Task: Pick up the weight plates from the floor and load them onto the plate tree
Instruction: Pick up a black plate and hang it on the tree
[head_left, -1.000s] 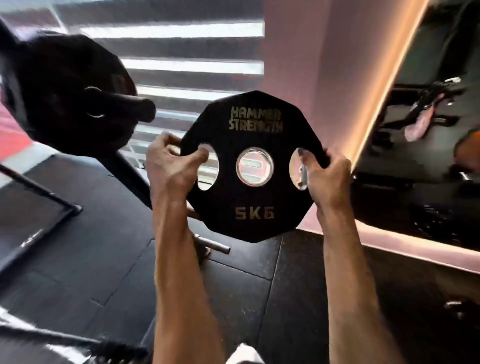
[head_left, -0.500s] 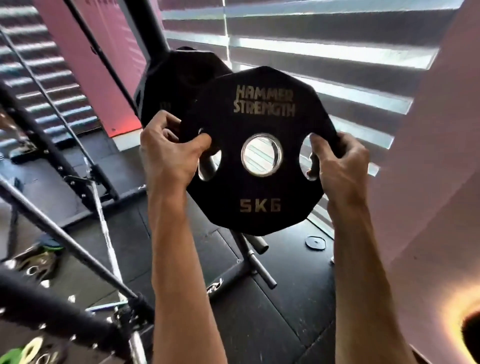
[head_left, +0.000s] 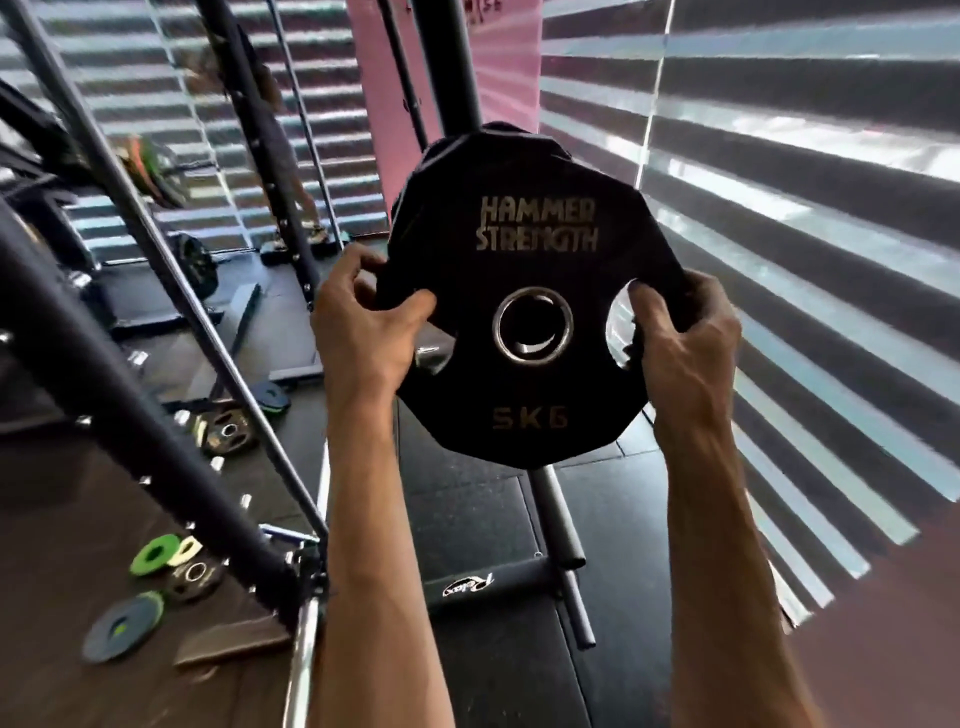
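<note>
I hold a black 5 kg weight plate (head_left: 535, 249) upright at chest height, its gold lettering facing me. My left hand (head_left: 363, 332) grips its left edge, thumb through the left grip hole. My right hand (head_left: 685, 332) grips the right edge, fingers through the right hole. Directly behind it, another black plate (head_left: 441, 148) hangs on the plate tree, whose dark upright post (head_left: 457, 62) rises above. A metal peg end shows through the held plate's centre hole (head_left: 532, 327). The tree's base bar (head_left: 558, 525) lies on the floor below.
A black rack frame (head_left: 156, 415) slants across the left. Several plates lie on the floor: a black one (head_left: 228, 431), green ones (head_left: 153, 553) and a dark one (head_left: 122, 629). A chrome barbell (head_left: 301, 654) runs along the floor. A striped blind (head_left: 805, 260) covers the right wall.
The view has swung left and the plate has moved in front of the plate tree. The centre hole now lines up with the tree's peg. Both hands keep the same grip.
</note>
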